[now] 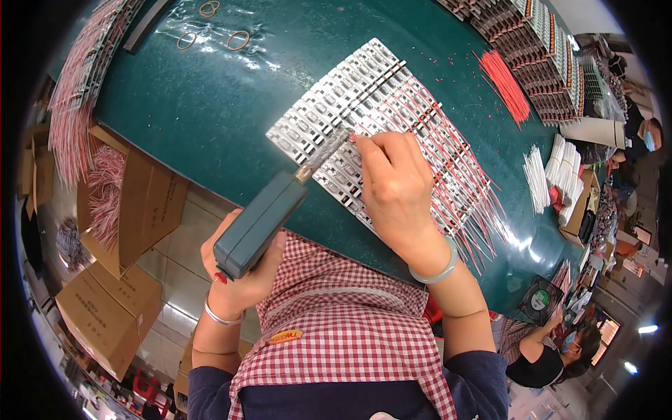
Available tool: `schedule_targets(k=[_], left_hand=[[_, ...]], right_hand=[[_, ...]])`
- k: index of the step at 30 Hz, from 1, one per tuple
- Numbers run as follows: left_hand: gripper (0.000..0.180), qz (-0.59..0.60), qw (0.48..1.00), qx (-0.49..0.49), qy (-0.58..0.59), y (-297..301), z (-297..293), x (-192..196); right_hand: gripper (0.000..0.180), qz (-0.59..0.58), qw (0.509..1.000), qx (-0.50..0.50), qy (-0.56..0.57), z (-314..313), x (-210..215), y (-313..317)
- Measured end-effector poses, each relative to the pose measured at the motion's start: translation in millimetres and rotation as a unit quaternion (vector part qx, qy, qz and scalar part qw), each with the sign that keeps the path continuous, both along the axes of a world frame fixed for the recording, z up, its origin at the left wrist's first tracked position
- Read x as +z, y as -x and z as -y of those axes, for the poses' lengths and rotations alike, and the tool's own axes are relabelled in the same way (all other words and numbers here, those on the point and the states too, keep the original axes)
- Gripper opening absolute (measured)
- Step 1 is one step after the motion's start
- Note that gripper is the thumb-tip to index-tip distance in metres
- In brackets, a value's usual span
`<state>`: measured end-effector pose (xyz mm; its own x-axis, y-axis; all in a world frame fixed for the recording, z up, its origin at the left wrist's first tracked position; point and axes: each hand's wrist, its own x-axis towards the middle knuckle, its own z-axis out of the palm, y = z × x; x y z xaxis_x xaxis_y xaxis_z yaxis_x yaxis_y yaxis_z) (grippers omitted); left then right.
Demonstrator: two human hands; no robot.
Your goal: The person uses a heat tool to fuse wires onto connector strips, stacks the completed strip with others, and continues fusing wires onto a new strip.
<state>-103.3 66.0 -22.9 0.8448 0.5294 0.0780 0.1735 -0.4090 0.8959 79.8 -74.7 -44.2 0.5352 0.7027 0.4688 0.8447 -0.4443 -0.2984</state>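
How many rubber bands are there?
3 that show: one rubber band near the picture's top edge, a second below-left of it, a third below-right. Others may be hidden.

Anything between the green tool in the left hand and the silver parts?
Nothing visible. The green tool extends from the left hand to the silver parts; the right hand is beside its tip, not across its path.

The left hand is curled in a firm grip, thumb at its right, while the right hand reaches farther forward, fingers bent, both forearms bare.
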Motion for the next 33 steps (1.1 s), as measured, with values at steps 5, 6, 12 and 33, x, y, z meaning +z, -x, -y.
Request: schedule_targets(k=[5,6,12,33], left_hand=[[0.025,0.038,0.999,0.03,0.013,9,2,-6],[0.025,0.031,0.998,0.04,0.037,12,2,-6],[0.026,0.012,0.997,0.055,0.053,18,4,-6],[0.019,0.014,1.0,-0.003,0.003,10,0,0]], right_hand=[[0.017,0.002,1.0,-0.002,0.002,1,0,0],[0.017,0.002,1.0,-0.002,-0.001,0,-1,0],[0.02,0.005,1.0,-0.002,-0.022,2,1,3],[0.015,-0.002,1.0,0.006,-0.006,-1,0,10]])
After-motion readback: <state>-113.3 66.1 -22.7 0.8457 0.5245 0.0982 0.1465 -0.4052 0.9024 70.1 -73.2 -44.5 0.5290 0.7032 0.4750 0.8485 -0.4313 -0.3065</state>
